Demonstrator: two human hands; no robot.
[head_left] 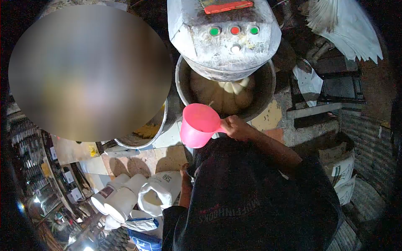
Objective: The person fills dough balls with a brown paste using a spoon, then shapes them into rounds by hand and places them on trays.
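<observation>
My right hand [236, 127] is closed round the handle of a pink plastic jug [200, 125], which is in front of the near rim of a large metal mixing bowl [271, 90]. Inside the bowl, pale dough [234, 86] shows beneath a worn white mixer head [226, 46]. Green and red buttons and a red strip [228, 7] are on the mixer. My left hand [184, 170] hangs low at my left side; its fingers are small and dark, and what they hold, if anything, cannot be made out.
White buckets [125, 201] and an open white sack [155, 196] stand at lower left. Another large bowl [142, 144] is partly behind a blurred area. White sacks [343, 171] stand by a corrugated wall [364, 154] at right; a tiled floor [167, 159] lies between.
</observation>
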